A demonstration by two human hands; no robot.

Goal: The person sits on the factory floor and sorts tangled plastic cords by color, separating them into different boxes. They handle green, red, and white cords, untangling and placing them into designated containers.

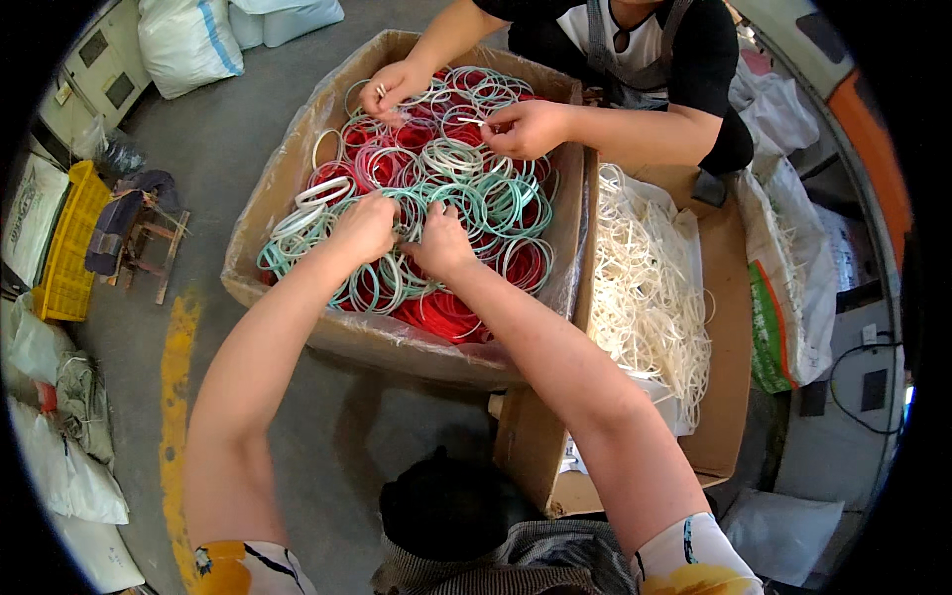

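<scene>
A large cardboard box [260, 198] lined with clear plastic is heaped with thin rings. Pale green rings [496, 210] lie in the middle, with red rings [436, 315] under and around them. White rings [324, 191] rest at the left side. Both of my hands are over the near part of the heap, side by side. My left hand [369, 228] has its fingers curled down among the rings. Close by, my right hand [442, 245] is closed with its fingertips pinched. Whatever either one grips is hidden by the fingers.
Across the box, another person's hands [526, 127] handle small white pieces. A second carton [729, 367] of tangled cream-coloured strips [650, 297] stands at the right. White sacks [188, 45], a yellow crate [69, 243] and a low stool [134, 228] are to the left.
</scene>
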